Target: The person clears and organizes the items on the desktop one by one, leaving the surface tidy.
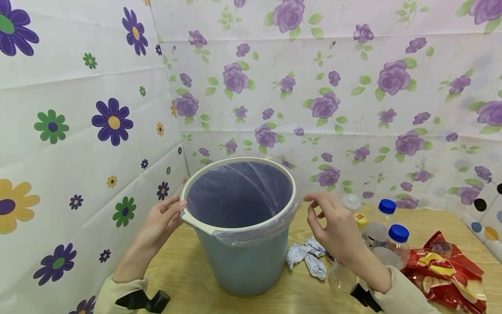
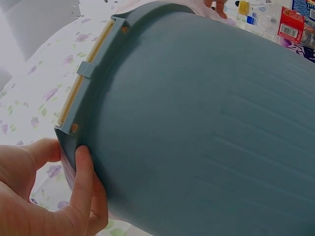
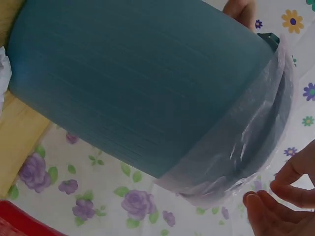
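Observation:
A blue-grey trash can with a pale rim ring stands upright on the wooden table. A thin, clear plastic bag lines it and folds down over the front and right of the rim. My left hand grips the rim at the left; in the left wrist view, its thumb and fingers pinch the edge beside the rim's clip. Off the right side of the rim is my right hand, fingers loosely bent. The right wrist view has its fingertips close beside the bag's edge, holding nothing visible.
Crumpled paper pieces lie right of the can. Several clear plastic bottles, two with blue caps, stand behind and beside my right forearm. A red snack bag lies at the far right. Flowered sheets hang behind and at the left.

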Demonstrator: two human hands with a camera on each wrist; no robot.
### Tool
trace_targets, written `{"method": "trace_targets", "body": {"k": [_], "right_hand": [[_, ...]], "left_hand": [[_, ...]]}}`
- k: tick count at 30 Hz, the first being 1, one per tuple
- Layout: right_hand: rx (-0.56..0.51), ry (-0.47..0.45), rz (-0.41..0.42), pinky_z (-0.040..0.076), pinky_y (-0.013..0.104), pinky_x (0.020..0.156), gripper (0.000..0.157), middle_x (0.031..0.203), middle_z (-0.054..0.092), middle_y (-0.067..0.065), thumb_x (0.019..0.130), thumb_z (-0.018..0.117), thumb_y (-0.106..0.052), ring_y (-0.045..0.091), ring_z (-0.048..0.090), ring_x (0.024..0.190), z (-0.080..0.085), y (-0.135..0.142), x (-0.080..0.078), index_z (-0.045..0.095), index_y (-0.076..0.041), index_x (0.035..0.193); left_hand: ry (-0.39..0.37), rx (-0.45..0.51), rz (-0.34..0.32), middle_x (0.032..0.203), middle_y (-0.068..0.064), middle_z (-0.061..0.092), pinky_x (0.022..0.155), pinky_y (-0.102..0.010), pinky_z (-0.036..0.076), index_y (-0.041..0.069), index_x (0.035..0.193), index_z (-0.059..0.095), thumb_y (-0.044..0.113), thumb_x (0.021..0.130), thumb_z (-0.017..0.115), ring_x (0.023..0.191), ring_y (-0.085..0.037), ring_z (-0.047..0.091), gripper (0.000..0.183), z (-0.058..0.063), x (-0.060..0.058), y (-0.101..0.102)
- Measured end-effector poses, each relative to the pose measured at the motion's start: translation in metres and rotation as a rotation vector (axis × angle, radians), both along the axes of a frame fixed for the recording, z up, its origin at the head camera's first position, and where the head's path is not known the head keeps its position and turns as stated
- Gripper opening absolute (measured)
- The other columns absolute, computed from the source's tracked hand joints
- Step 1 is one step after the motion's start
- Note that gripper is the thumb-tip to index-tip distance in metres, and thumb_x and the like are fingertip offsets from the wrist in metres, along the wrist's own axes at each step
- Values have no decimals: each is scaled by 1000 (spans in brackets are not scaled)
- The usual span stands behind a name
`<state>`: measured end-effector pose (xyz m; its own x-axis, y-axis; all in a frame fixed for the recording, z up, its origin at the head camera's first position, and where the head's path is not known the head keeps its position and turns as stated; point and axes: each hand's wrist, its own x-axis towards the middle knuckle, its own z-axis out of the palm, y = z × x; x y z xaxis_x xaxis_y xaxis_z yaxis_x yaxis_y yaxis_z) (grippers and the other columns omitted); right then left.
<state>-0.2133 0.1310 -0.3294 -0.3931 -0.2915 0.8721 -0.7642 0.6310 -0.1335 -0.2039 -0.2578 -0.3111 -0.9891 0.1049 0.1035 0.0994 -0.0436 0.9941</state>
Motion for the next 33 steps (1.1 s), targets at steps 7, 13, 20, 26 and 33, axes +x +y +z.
{"method": "trace_targets", "body": {"k": [7, 13, 20, 26, 33], "right_hand": [[150, -174, -44, 52, 16, 57, 22, 100, 65, 1, 84, 66, -3, 5, 59, 70, -19, 1, 6, 64, -12, 104], [362, -352, -65, 50, 20, 59, 18, 102, 65, 0, 86, 69, -12, 10, 63, 79, -34, 0, 8, 65, -15, 103], [502, -490, -29, 54, 27, 62, 19, 103, 64, 3, 86, 70, -18, 20, 64, 89, -54, -5, 6, 66, -13, 104], [538, -540, -16, 55, 30, 62, 23, 101, 64, 3, 81, 75, -21, 22, 64, 88, -68, -6, 2, 67, -13, 101], [613, -686, 12, 55, 41, 76, 36, 105, 62, 11, 79, 76, -17, 29, 62, 93, -84, -8, -6, 64, -4, 111]], "left_hand": [[-8, 11, 10, 117, 4, 60, 89, -14, 53, -11, 146, 22, 18, 99, 52, 105, -2, 63, 64, 0, 0, 0], [-11, 4, 8, 117, 5, 60, 89, -14, 53, -10, 147, 21, 18, 99, 52, 107, -2, 62, 64, -3, 0, -2], [-15, 7, 9, 117, 6, 60, 89, -14, 53, -9, 148, 20, 19, 99, 52, 106, -1, 62, 65, -3, 0, -2], [-23, 23, 6, 117, 6, 60, 89, -14, 53, -9, 148, 18, 18, 99, 52, 106, -1, 62, 66, -4, 2, -1], [-12, 25, -2, 118, 6, 60, 90, -14, 53, -9, 147, 21, 18, 99, 51, 107, -2, 62, 63, -3, 0, 0]]}}
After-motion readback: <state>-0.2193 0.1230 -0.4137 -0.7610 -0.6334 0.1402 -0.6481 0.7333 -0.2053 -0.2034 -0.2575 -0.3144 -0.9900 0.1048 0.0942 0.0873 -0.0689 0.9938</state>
